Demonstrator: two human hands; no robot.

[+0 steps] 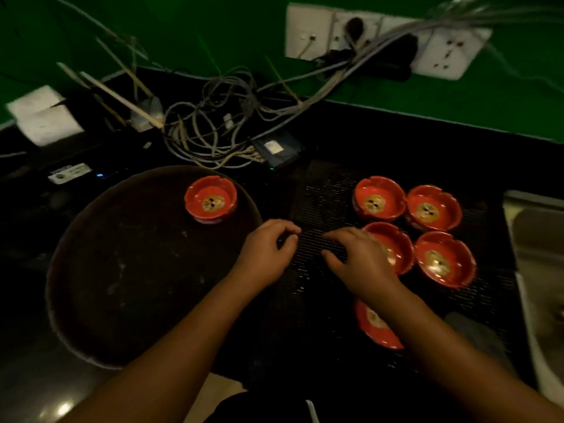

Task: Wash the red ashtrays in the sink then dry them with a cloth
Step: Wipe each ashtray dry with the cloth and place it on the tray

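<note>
The left hand's (268, 248) fingers (287, 228) are curling loosely and the right hand's (360, 261) fingers (338, 236) are lying relaxed and slightly apart. Both are hovering over the dark mesh mat (320, 193), gripping nothing. Five red ashtrays (433, 207) are sitting on the mat, with the right hand and forearm covering parts of two. A sixth ashtray (210, 198) is sitting on the round tray (122, 270). The sink (537, 254) is showing at the right edge.

Pretty dim shot overall, and the dark counter (335, 138) swallowed most of the detail. Only the red ashtrays (433, 209) and the green wall (183, 32) kept any colour. A small glare spot sat on the counter bottom left. Motion blur smeared the white box (42, 117) and the wall sockets (448, 50), and the edges bowed fisheye-style.
</note>
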